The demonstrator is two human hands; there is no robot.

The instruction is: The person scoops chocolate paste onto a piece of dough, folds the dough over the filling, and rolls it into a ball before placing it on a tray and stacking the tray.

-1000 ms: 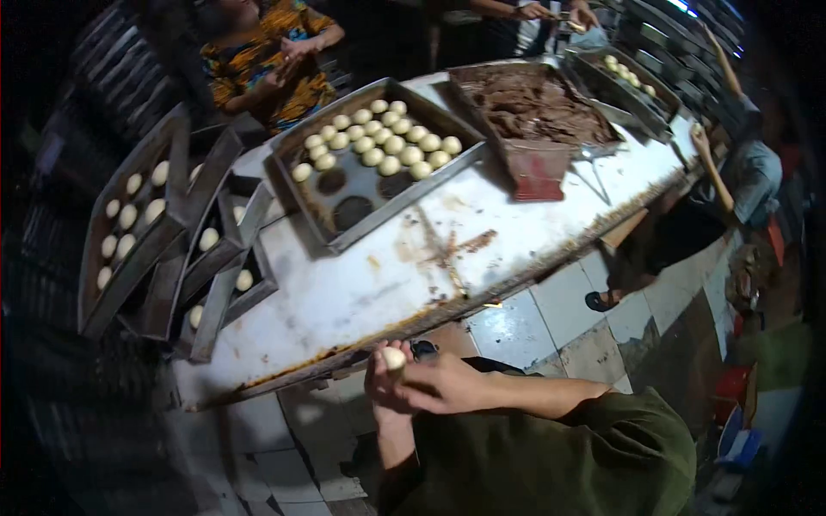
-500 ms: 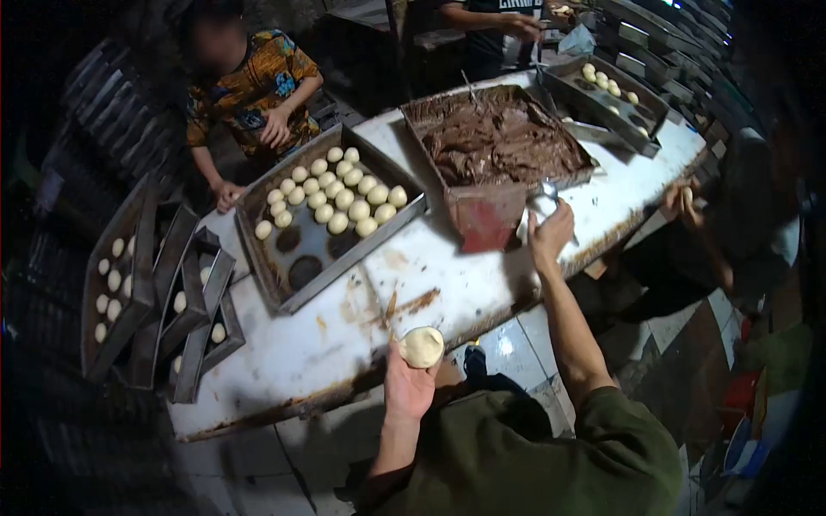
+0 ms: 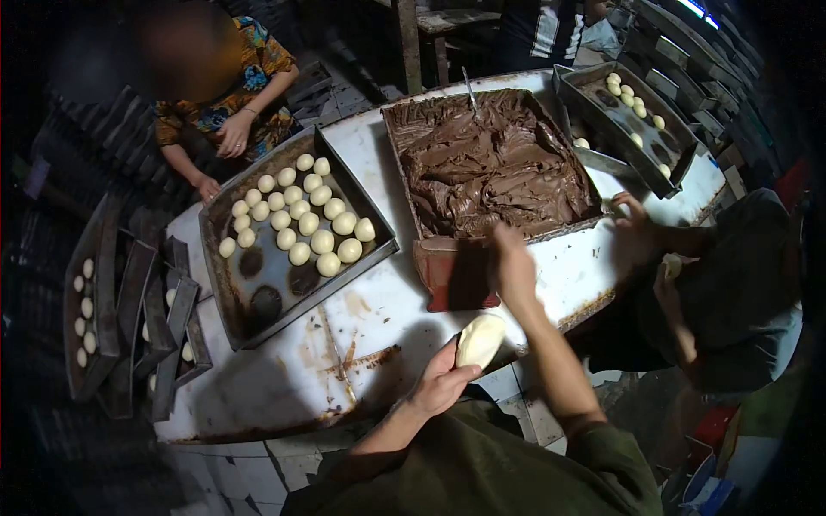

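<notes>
My left hand [image 3: 439, 385] is closed around a pale, rounded piece of dough [image 3: 480, 341], held tilted in front of the table's near edge. At the front edge of the tray of chocolate filling [image 3: 508, 163], my right hand [image 3: 512, 262] is bent into a grip and blurred by motion. Whatever its fingers hold is hidden. A reddish box-like piece [image 3: 454, 279] sits against the tray's front, just left of my right hand. Thick brown filling heaps in the tray, with a metal handle [image 3: 471, 90] sticking up at the back.
A metal tray [image 3: 301, 322] of several dough balls lies left of the filling. More trays [image 3: 107, 318] stack at far left, others [image 3: 637, 142] at back right. One person in a patterned shirt [image 3: 258, 56] stands across; another person's hand [image 3: 632, 211] reaches in at right.
My left hand has moved right and up, tilting the dough. My right hand has shifted left and down along the tray's front; the shiny metal tool it held no longer shows. The view has shifted.
</notes>
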